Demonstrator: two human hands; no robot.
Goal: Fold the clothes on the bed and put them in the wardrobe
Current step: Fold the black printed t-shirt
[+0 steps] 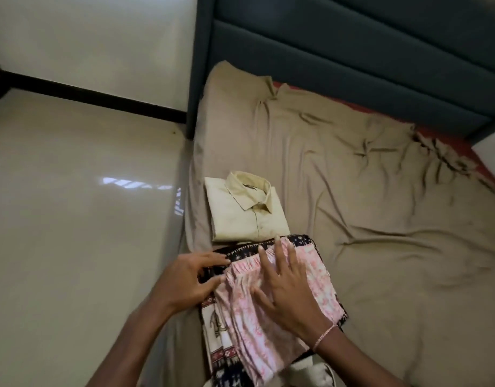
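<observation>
Rumpled bed sheet (352, 191): by its near left edge the pink garment (249, 317) lies on a dark printed cloth (299, 243), beside a folded shirt (246, 210). Right hand (291, 289) presses it flat, left hand (184, 277) touches its edge, both with fingers spread, gripping nothing. Best to smooth outward and square the edges before stacking.

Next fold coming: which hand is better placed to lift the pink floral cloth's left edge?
Probably left: left hand rests at that edge of the pink floral cloth; right hand lies flat mid-cloth.

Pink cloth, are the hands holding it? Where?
Not gripped. The right hand presses flat on the pink cloth near its waistband; the left hand touches its edge.
</observation>
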